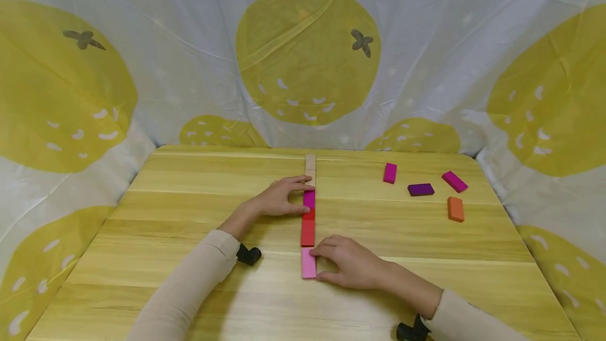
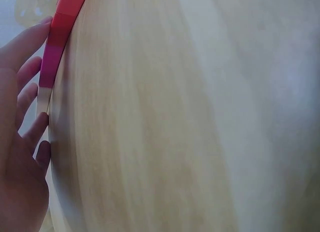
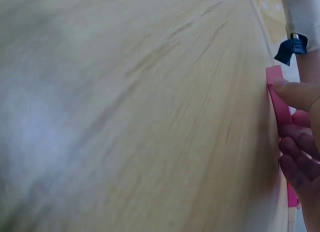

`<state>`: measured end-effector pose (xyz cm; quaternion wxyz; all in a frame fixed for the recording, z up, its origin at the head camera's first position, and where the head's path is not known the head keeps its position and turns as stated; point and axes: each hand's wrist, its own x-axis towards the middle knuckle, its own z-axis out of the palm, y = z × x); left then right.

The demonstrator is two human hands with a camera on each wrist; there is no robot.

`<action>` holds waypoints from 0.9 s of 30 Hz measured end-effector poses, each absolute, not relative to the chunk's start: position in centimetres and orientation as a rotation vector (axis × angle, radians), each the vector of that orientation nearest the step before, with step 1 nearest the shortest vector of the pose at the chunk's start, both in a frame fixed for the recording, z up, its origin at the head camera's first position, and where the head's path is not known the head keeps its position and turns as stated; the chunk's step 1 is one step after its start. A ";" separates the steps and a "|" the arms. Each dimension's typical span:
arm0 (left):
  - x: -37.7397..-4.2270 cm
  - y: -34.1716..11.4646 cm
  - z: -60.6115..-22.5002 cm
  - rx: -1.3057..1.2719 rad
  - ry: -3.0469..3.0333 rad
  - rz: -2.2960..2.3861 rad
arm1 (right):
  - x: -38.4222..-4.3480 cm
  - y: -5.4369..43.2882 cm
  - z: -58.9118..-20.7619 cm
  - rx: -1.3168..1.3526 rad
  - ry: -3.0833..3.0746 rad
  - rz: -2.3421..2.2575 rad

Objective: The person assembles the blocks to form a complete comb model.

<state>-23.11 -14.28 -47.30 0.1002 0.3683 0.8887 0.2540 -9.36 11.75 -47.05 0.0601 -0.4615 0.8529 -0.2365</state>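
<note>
A straight line of wooden blocks runs away from me: two beige blocks (image 1: 310,162) at the far end, a magenta block (image 1: 309,198), two red blocks (image 1: 307,232) and a light pink block (image 1: 309,264) nearest. My left hand (image 1: 276,197) lies along the left side of the line, its relaxed fingers touching it. The thumb meets it at the magenta and farther red blocks, the other fingers farther up. My right hand (image 1: 352,263) pinches the pink block between thumb and fingers from the right. That block (image 3: 279,99) lies flat, its far end close to the nearer red block.
On the right of the wooden table (image 1: 189,278) lie two loose magenta blocks (image 1: 390,173), a purple block (image 1: 421,189) and an orange block (image 1: 456,209). A white cloth (image 1: 189,57) with yellow fruit prints hangs behind the table and down both sides.
</note>
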 end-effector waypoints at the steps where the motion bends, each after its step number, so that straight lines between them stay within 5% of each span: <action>1: -23.1 -14.3 -47.3 1.089 2.626 0.753 | -9.3 11.6 -47.1 -1.398 2.590 -0.714; 27: -23.1 -14.2 -47.5 1.070 2.625 0.761 | -9.2 10.8 -47.1 -1.360 2.697 -0.706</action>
